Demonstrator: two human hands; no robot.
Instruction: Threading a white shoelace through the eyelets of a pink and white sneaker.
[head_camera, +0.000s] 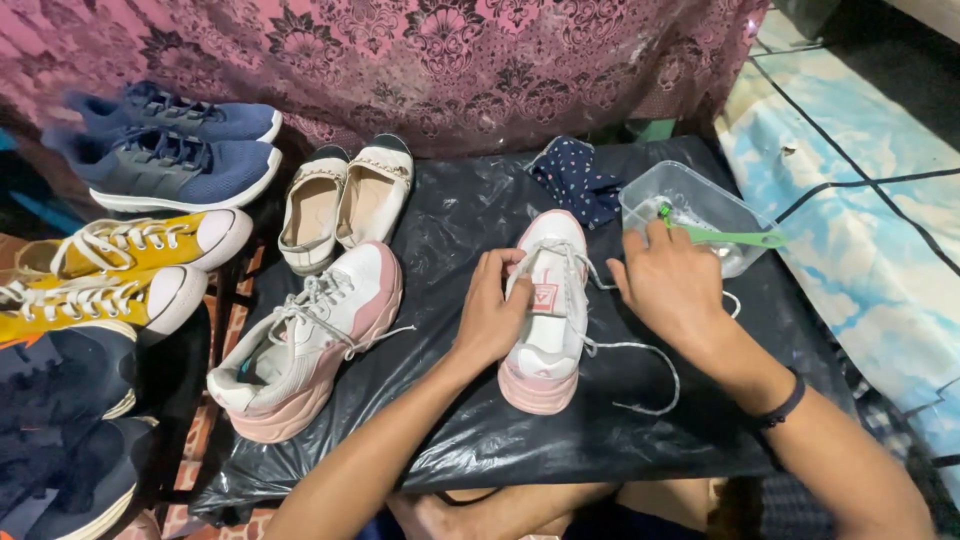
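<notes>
1. Centrally, a white and pink sneaker (545, 310) lies on a black plastic sheet (450, 420) spread over the floor, its toe pointing away from the person.
2. The left hand (492, 312) is curled against the sneaker's left side, fingers bent onto the tongue and laces.
3. The right hand (668, 285) rests just right of the sneaker, fingers closed loosely; whether it pinches the white lace (640, 365) cannot be told.
4. That lace trails loose across the sheet to the right.
5. A clear plastic tub (690, 195) holding a green brush (735, 238) stands just beyond the right hand, beside a dark dotted cloth (575, 180).
6. To the left lie the matching sneaker (300, 345), beige flats (345, 200), yellow sneakers (110, 270) and blue trainers (170, 150).
</notes>
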